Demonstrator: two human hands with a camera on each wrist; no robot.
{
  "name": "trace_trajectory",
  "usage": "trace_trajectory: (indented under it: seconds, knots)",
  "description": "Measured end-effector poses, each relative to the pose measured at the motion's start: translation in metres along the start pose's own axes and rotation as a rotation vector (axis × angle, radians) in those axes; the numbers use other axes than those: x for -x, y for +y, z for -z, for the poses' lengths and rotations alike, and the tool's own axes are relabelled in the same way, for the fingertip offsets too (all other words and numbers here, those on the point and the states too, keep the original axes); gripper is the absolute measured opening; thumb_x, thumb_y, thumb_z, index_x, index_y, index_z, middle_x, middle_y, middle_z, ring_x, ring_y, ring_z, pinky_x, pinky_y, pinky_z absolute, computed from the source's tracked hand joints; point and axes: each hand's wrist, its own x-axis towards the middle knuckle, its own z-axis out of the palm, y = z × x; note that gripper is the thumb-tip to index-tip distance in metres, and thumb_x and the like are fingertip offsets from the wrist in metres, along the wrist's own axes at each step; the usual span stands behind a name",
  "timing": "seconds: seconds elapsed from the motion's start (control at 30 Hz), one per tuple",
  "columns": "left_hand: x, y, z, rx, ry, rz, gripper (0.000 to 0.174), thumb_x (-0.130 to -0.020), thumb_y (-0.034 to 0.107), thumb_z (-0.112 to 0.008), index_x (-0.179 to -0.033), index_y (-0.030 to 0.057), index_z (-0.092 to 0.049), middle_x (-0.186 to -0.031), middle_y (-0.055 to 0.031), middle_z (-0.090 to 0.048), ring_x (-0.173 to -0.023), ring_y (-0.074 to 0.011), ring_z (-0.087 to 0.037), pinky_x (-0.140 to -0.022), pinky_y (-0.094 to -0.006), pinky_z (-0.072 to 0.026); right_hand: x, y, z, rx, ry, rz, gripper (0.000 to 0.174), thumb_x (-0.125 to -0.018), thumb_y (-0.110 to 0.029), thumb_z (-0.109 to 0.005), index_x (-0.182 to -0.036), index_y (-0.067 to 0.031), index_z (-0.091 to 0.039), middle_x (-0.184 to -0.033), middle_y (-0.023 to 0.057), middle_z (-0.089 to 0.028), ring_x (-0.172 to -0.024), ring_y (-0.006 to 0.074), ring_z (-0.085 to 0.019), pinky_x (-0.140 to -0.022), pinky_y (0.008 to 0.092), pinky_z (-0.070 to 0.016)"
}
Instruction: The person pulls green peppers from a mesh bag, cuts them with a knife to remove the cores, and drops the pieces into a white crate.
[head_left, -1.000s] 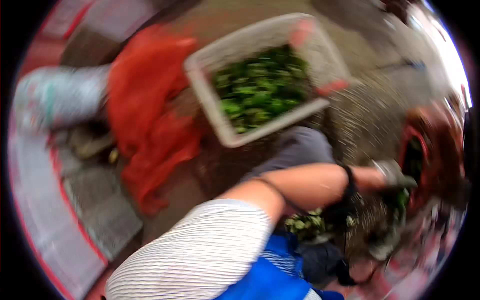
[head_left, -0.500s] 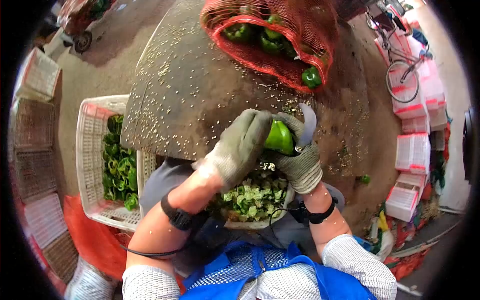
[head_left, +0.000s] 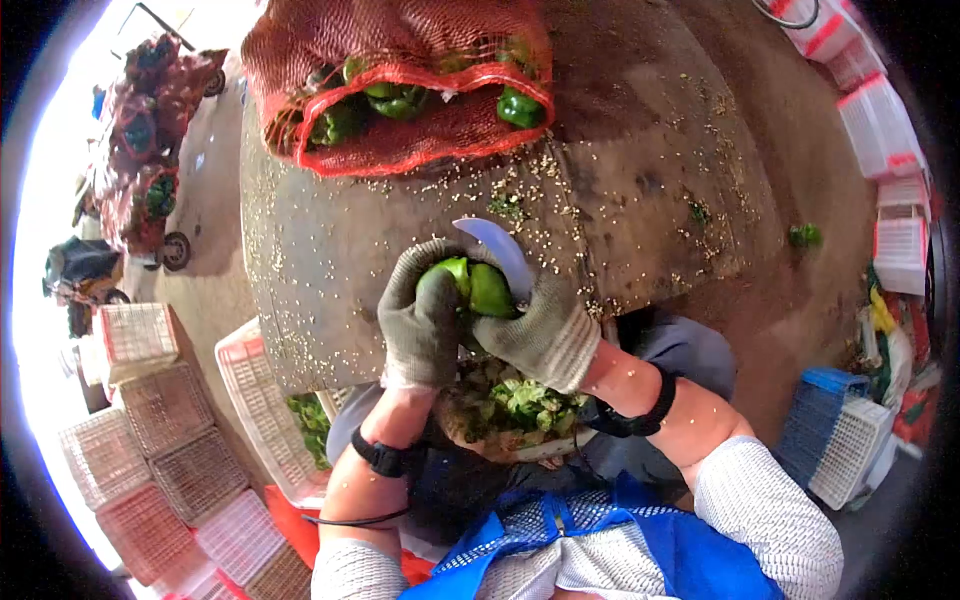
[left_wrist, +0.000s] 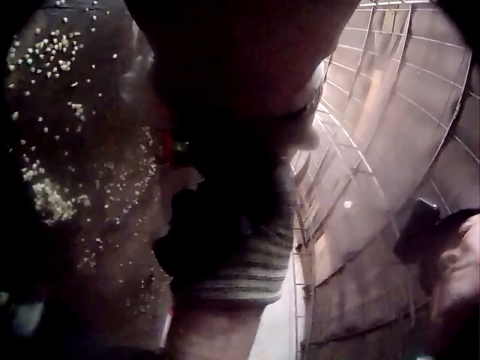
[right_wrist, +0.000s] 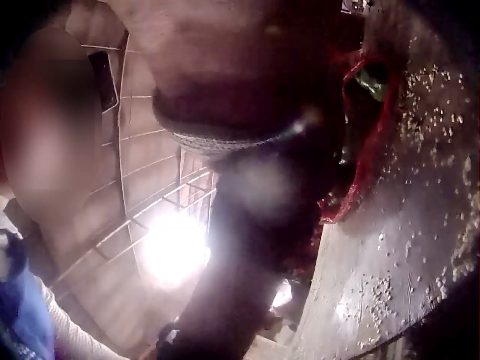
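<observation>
In the head view, a green bell pepper point(head_left: 490, 291) is between both hands above the table's near edge. My gloved left hand point(head_left: 418, 318) grips it from the left, fingers curled round its far side and thumb across the front. My gloved right hand point(head_left: 545, 330) holds a knife with a short curved blade point(head_left: 505, 255). The blade rises beside the pepper, its tip pointing away to the left; the handle is hidden in the glove. Right fingers also lie against the pepper's lower side. Both wrist views are dark, and the pepper does not show there.
A red mesh bag point(head_left: 400, 60) of green peppers lies open toward me on the seed-strewn wooden table point(head_left: 640, 220). Pale green pepper scraps point(head_left: 530, 405) fill a container below my hands. At left stand a white crate point(head_left: 265, 410) with green peppers and stacked crates point(head_left: 165, 410).
The head view has swung from a blurred look at the pepper crate to the table. Since half a second ago, the left hand has wrapped round the pepper and the blade has tilted leftward.
</observation>
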Motion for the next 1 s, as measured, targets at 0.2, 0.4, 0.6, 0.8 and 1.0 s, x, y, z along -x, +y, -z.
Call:
trace_trajectory:
  seconds: [0.2, 0.4, 0.6, 0.8, 1.0]
  knots:
    - [-0.013, -0.031, -0.008, 0.752, 0.072, 0.547, 0.055, -0.086, 0.072, -0.053, -0.091, 0.0184, -0.060, -0.082, -0.0016, -0.062, -0.076, -0.0199, -0.063, -0.071, -0.0361, -0.0548, 0.007, 0.001, -0.004, 0.053, 0.010, 0.168, 0.066, -0.078, -0.009, -0.069, -0.139, -0.0082, -0.045, -0.118, 0.0135, -0.064, -0.108, 0.0201, -0.063, -0.094, 0.0330, -0.0496]
    - [-0.010, 0.012, -0.006, 0.850, -0.118, 0.731, 0.082, -0.079, 0.084, -0.045, -0.109, 0.0092, -0.060, -0.098, -0.0128, -0.068, -0.087, -0.0277, -0.068, -0.080, -0.0437, -0.0579, 0.015, 0.008, 0.000, -0.344, 0.008, 0.141, 0.055, -0.079, -0.015, -0.074, -0.129, -0.0025, -0.053, -0.108, 0.0093, -0.068, -0.103, 0.0219, -0.065, -0.090, 0.0327, -0.0525]
    - [-0.035, 0.019, 0.059, 0.965, 0.062, 0.467, 0.065, -0.086, 0.074, -0.049, -0.104, 0.0128, -0.063, -0.098, -0.0112, -0.069, -0.075, -0.0214, -0.067, -0.050, -0.0309, -0.0541, 0.008, 0.014, 0.016, -0.711, 0.004, -0.400, 0.057, -0.082, -0.028, -0.069, -0.133, -0.0088, -0.051, -0.106, 0.0129, -0.069, -0.061, 0.0167, -0.065, -0.043, 0.0246, -0.0522]
    - [0.020, 0.037, 0.216, 0.623, 0.306, 0.146, 0.056, -0.088, 0.067, -0.056, -0.100, 0.0129, -0.062, -0.095, -0.0096, -0.070, -0.071, -0.0191, -0.066, -0.053, -0.0288, -0.0547, 0.004, 0.016, 0.018, -0.804, -0.133, -0.258, 0.049, -0.087, -0.020, -0.068, -0.132, -0.0061, -0.052, -0.116, 0.0161, -0.063, -0.103, 0.0268, -0.064, -0.087, 0.0370, -0.0563]
    - [0.122, 0.011, 0.330, -0.469, 0.488, 0.188, 0.047, -0.087, 0.043, -0.069, -0.110, 0.0021, -0.063, -0.097, -0.0089, -0.068, -0.083, -0.0185, -0.065, -0.067, -0.0298, -0.0522, 0.018, 0.002, 0.016, -0.597, -0.023, -0.375, 0.054, -0.080, -0.027, -0.070, -0.129, -0.0115, -0.053, -0.104, 0.0094, -0.066, -0.074, 0.0154, -0.065, -0.048, 0.0229, -0.0539]
